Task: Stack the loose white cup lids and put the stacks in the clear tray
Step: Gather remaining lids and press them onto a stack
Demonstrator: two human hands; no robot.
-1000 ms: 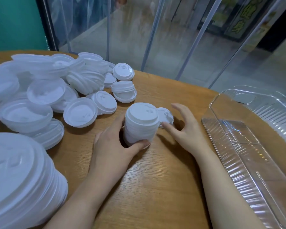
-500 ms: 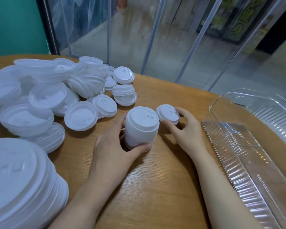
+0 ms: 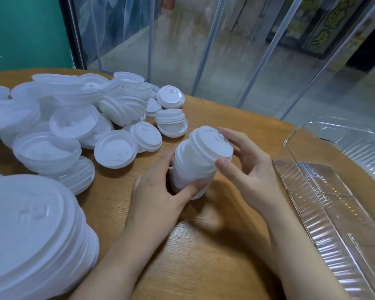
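Lid (image 3: 212, 142) now atop stack (image 3: 191, 169), pinched by right hand (image 3: 245, 169), left hand (image 3: 160, 191) still grasping stack.

No text reads clearly. A sign (image 3: 325, 29) behind the clear curtain at the upper right of the frame carries large yellow-green characters, too blurred to make out, possibly Chinese. The white lids (image 3: 115, 149) bear only embossed marks, no letters.
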